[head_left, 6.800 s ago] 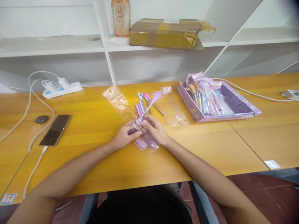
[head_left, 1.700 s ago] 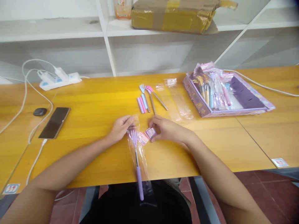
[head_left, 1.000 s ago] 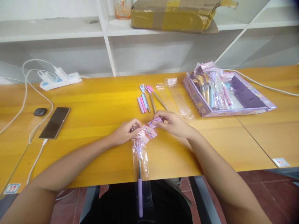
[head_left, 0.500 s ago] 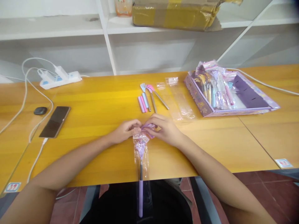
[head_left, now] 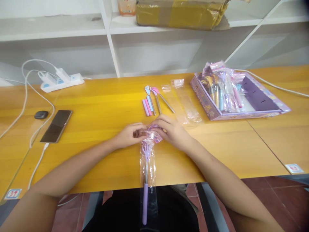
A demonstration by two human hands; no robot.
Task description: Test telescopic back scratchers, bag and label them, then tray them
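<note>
A purple back scratcher (head_left: 145, 199) lies inside a clear plastic bag (head_left: 151, 174), its claw end toward my hands and its handle over the table's front edge. My left hand (head_left: 131, 135) pinches the bag's top from the left. On the other side, my right hand (head_left: 170, 130) is closed on a purple-pink printed card (head_left: 157, 138) at the bag's mouth; the fingers hide part of it. Beyond my hands lie a blue claw rod (head_left: 148, 91), pink claw rods (head_left: 155, 91) and loose handle sleeves (head_left: 147, 106) in purple, pink and blue.
Flat clear bags (head_left: 185, 103) lie right of the rods. A purple box (head_left: 217, 116) holds several bagged back scratchers. At left are a phone (head_left: 56, 126), a small black case (head_left: 41, 114), white cables and a power strip (head_left: 62, 83). A taped carton (head_left: 181, 13) sits on the shelf.
The printed card has come lower over the bag's mouth, and the right fingers have shifted slightly. The bag and back scratcher hang a little straighter.
</note>
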